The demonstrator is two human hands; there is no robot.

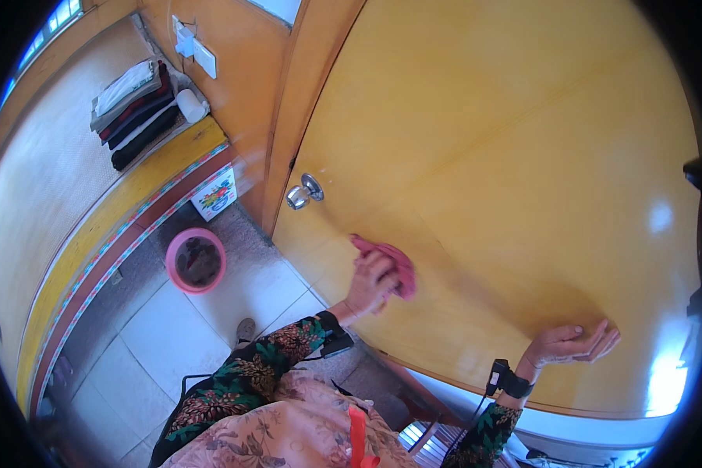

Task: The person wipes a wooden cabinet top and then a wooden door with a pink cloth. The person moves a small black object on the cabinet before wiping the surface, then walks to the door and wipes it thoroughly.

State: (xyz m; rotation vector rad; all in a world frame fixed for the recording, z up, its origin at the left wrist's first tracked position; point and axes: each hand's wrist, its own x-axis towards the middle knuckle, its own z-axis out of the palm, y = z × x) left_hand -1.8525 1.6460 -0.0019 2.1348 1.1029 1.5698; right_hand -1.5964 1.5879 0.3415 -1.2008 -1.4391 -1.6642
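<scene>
My left hand (373,285) is closed around a crumpled pink cloth (406,272). The cloth lies against the yellow wooden door (474,146), below and to the right of its round metal knob (304,192). Farther right, my right hand (573,344) is at the door's lower part, with its fingers extended, slightly curled, and nothing in them. Whether that hand touches the door cannot be told. Both wrists wear black straps with small devices.
A pink basin (196,261) of dark water stands on the tiled floor (169,322). Folded clothes (134,111) and a white roll (191,106) lie on a mat-covered platform with a yellow edge (169,149). A wall socket with a plug (196,50) is above.
</scene>
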